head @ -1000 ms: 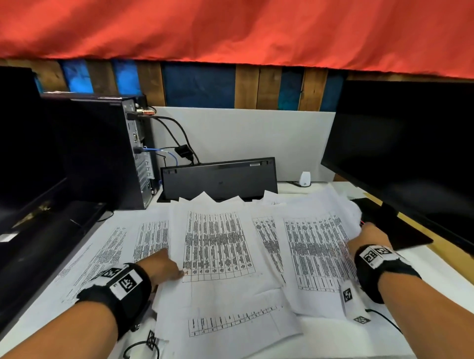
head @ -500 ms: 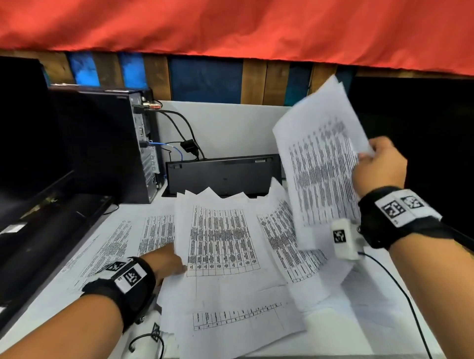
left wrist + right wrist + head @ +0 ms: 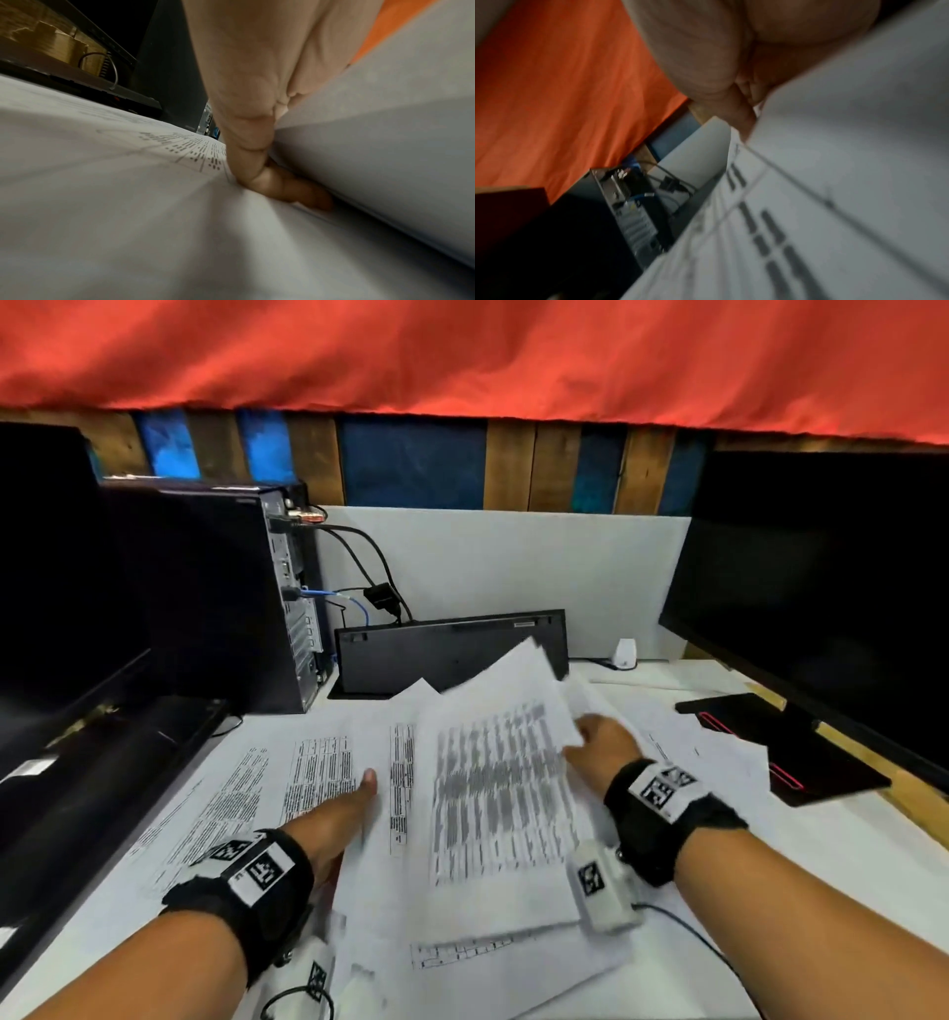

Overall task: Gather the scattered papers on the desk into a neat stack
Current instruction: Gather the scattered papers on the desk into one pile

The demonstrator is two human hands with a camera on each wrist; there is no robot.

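Note:
Several printed white papers (image 3: 313, 765) lie scattered over the white desk (image 3: 847, 855). My right hand (image 3: 601, 747) pinches the right edge of one printed sheet (image 3: 498, 788), blurred with motion, low over the middle pile. In the right wrist view that sheet (image 3: 834, 203) fills the lower right under my fingers (image 3: 744, 121). My left hand (image 3: 349, 814) lies at the pile's left edge, thumb out on a lower paper. In the left wrist view the thumb (image 3: 246, 152) presses that paper and the fingers (image 3: 295, 188) reach flat beneath the raised sheets (image 3: 385, 152).
A black keyboard (image 3: 452, 654) leans against the white partition at the back. A computer tower (image 3: 215, 588) with cables stands back left. A dark monitor (image 3: 821, 608) and its flat black base (image 3: 785, 752) are at the right. More dark equipment (image 3: 77, 762) lines the left edge.
My right hand picked a sheet off the right side, lifted it high, then swung it down and left over the middle pile. My left hand stayed at the pile's left edge.

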